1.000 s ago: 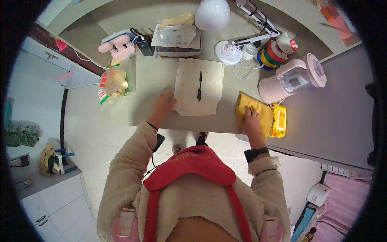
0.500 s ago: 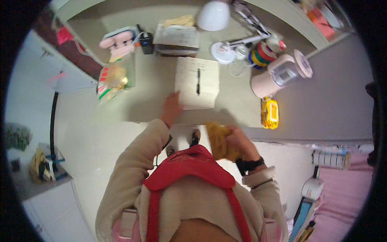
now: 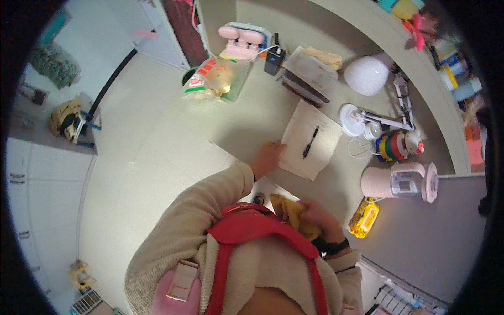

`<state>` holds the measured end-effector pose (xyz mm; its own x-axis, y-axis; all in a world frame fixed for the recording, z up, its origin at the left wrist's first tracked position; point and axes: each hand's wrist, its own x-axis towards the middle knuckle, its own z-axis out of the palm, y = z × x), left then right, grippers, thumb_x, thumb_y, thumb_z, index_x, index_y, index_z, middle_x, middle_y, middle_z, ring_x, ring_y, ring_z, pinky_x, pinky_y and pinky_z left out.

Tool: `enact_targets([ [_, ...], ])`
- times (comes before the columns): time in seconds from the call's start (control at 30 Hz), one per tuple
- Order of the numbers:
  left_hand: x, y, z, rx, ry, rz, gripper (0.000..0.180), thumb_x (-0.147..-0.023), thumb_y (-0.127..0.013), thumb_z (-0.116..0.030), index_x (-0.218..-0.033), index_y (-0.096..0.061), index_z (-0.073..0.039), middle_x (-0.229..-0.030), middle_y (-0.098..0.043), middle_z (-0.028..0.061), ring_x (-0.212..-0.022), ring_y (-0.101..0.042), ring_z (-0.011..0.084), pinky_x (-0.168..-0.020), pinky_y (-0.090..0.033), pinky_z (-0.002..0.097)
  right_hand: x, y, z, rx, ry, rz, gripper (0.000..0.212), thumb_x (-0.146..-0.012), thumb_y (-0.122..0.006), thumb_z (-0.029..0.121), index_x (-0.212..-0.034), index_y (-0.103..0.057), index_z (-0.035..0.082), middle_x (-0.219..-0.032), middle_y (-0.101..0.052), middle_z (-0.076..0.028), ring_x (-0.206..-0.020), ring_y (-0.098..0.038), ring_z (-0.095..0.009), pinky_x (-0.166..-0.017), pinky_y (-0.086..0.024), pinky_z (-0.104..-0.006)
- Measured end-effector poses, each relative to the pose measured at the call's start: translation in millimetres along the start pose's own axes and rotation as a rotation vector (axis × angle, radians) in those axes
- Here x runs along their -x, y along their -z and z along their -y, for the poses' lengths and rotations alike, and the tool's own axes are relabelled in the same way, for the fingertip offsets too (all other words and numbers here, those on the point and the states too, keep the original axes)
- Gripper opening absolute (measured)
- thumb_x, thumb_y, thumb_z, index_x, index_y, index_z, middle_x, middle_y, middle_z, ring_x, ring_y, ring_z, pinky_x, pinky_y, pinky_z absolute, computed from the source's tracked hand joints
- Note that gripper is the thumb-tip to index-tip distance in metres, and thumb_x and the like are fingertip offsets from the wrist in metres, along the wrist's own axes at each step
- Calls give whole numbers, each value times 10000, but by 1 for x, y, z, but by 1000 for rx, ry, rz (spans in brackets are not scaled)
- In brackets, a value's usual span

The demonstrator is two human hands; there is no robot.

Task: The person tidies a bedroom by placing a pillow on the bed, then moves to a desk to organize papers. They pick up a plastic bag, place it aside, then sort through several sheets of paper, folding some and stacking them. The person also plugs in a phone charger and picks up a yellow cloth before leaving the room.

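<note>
My left hand (image 3: pixel 268 159) rests on the desk against the left edge of an open notebook (image 3: pixel 295 149), fingers reaching out and seemingly holding nothing. A black pen (image 3: pixel 311 142) lies across the notebook's pages. In my right hand (image 3: pixel 318 218), close to my body at the desk's front edge, is a crumpled yellow cloth (image 3: pixel 286 206). The fingers close round it, and part of the cloth is hidden behind the hand and my red apron (image 3: pixel 262 224).
Behind the notebook stand a stack of boxes (image 3: pixel 310 79) and a white desk lamp (image 3: pixel 367 75). To the right are a pink blender (image 3: pixel 378 182) and a yellow packet (image 3: pixel 364 218). A plastic bag (image 3: pixel 212 79) sits at the desk's left end.
The whole view has swung, so the desk now appears tilted and farther right. My left hand stays by the notebook's edge; my right hand still holds the cloth, now nearer my body.
</note>
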<state>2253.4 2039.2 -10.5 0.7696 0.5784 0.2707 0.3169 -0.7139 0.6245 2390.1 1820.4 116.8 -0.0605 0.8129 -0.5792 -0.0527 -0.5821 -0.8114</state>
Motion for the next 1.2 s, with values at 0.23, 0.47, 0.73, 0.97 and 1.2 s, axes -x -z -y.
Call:
enact_targets([
  [0.23, 14, 51, 52, 63, -26, -235, 565, -669, -589, -73, -1212, -432, -72, -1202, -445, 226, -1097, -418, 387, -952, -317, 435, -119, 9, 97, 458, 406, -324, 433, -617, -581, 93, -1035, -548, -17, -916, -616, -89, -839, -580, -183, -766, -452, -297],
  [0.47, 38, 201, 134, -300, 406, -598, 752, -630, -649, -48, -1298, -311, -115, -1348, -229, 259, -1188, -317, 424, -977, -285, 447, -269, -5, 154, 755, 258, -777, 328, -685, -544, 109, -983, -544, -28, -914, -593, -191, -863, -569, -341, -748, -463, -391],
  [0.73, 27, 221, 193, 137, 499, -242, 714, -720, -593, -37, -1336, -244, -138, -1371, -177, 266, -1164, -380, 408, -962, -363, 388, -265, -181, 73, 672, 216, 347, 303, -682, -546, 149, -942, -603, 3, -875, -611, -159, -813, -581, -273, -714, -461, -380],
  [0.97, 60, 234, 209, 94, 357, -194, 558, -758, -584, -80, -1264, -348, -84, -1327, -334, 192, -1097, -474, 346, -888, -432, 394, -295, -218, 99, 665, 61, -45, 460, -652, -587, 96, -1101, -543, 9, -974, -609, -76, -865, -562, -152, -793, -442, -291],
  [1.2, 193, 332, 285, 179, 799, -195, 398, -805, -577, -167, -1177, -492, -55, -1184, -515, 144, -949, -586, 251, -800, -477, 341, -359, -263, 149, 390, 128, 367, 435, -673, -555, 53, -1103, -524, -4, -976, -594, -74, -870, -558, -148, -793, -445, -278],
])
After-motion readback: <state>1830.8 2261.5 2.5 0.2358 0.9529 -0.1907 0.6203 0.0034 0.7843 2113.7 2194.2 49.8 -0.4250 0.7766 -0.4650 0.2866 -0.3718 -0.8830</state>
